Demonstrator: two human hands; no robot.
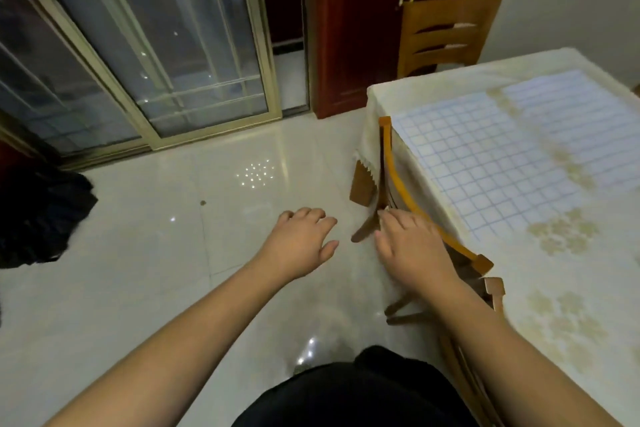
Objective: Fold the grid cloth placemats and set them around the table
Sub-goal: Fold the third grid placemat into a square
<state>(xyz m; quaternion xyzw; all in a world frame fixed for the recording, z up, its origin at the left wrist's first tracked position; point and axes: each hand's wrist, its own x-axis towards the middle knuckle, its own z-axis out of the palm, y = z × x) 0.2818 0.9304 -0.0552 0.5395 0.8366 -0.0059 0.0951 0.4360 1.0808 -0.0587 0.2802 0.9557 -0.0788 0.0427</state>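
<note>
Two white placemats with a blue grid lie flat on the table (561,291), which has a cream floral tablecloth. The near placemat (485,163) sits by the table's left edge and the far placemat (575,114) lies beyond it to the right. My left hand (301,243) hovers over the floor with relaxed fingers, holding nothing. My right hand (412,246) is just left of the table, fingers spread, over the curved back of a wooden chair (398,170). Neither hand touches a placemat.
The wooden chair is pushed in at the table's left side, and a second chair (446,35) stands at the far end. A dark red cabinet (360,28) and sliding glass doors (145,45) stand behind. Glossy tiled floor (173,253) lies to the left, with a dark bundle (38,215).
</note>
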